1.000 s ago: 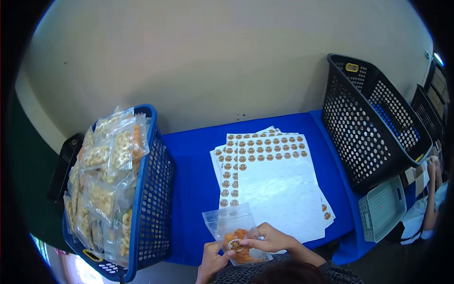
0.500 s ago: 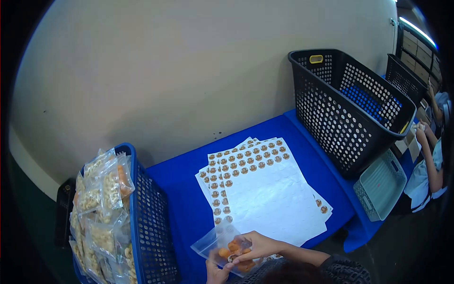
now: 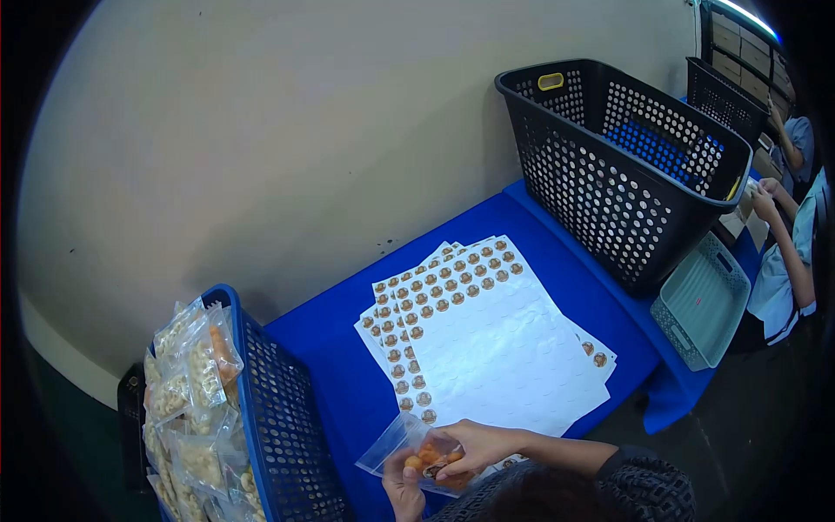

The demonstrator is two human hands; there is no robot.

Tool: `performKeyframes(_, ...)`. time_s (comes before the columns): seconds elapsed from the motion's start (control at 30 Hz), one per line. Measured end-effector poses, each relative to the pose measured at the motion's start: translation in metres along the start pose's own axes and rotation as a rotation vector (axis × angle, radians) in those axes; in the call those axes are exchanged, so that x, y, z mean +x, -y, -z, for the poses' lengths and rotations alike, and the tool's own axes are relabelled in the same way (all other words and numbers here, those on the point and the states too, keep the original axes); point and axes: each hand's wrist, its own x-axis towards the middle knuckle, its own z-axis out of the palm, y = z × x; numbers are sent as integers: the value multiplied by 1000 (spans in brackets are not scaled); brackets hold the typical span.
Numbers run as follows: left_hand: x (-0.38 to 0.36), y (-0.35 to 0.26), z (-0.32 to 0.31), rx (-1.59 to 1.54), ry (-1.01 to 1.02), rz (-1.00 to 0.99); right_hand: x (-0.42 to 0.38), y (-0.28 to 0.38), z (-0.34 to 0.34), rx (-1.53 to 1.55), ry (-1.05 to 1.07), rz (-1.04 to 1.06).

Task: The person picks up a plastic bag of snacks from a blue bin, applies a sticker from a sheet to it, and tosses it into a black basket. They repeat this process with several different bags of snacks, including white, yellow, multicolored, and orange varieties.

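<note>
Snack packets fill the blue basket (image 3: 278,418) at 8 o'clock; black basket (image 3: 626,165) interior mostly hidden. Both hands' fingers (image 3: 452,448) clamp the snack bag (image 3: 409,444), partly cut off.

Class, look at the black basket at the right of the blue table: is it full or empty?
Empty, as far as shows: the black basket has only blue table showing through its holes, while the blue basket is piled with snack bags.

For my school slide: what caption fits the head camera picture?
Two hands, left and right, press a sticker onto a snack bag beside sticker sheets.
</note>
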Motion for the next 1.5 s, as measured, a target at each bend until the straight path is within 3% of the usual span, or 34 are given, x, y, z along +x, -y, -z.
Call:
performKeyframes(0.07,1,0,1,108,0,-66,-3,8,1,-15,-30,2)
performKeyframes(0.17,1,-3,-3,56,-27,113,-2,11,2,-60,-67,0)
performKeyframes(0.27,3,-5,-7,151,-9,-31,-3,18,5,-80,-42,-11)
performKeyframes(0.33,6,-11,-11,41,-159,-224,-3,19,6,-72,-7,-20)
performKeyframes(0.43,9,-4,3,-49,-83,-165,-1,12,3,-214,68,-10)
performKeyframes(0.53,13,-5,0,8,43,-139,0,12,1,-54,-77,29)
performKeyframes(0.63,22,-4,-19,-204,-80,-80,3,-3,6,-19,-52,-87)
performKeyframes(0.7,31,4,-18,-203,-110,-62,3,-7,8,3,-179,-70)
performKeyframes(0.83,41,18,-14,-101,49,26,1,-18,9,4,-402,100)
performKeyframes(0.9,40,22,-21,-52,84,108,-2,-22,14,-24,-406,3)
performKeyframes(0.97,40,25,-26,-119,63,109,-5,-23,15,164,-374,-85)
performKeyframes(1.2,38,26,-22,16,21,40,-2,-24,11,101,-382,-72)
performKeyframes(1.3,35,31,-12,-61,18,83,-3,-29,13,154,-355,-117)
performKeyframes(1.37,34,33,-10,-115,39,111,-4,-32,17,220,-336,-10)
performKeyframes(1.5,27,30,-22,-49,-46,-26,-1,-34,10,443,-424,-18)
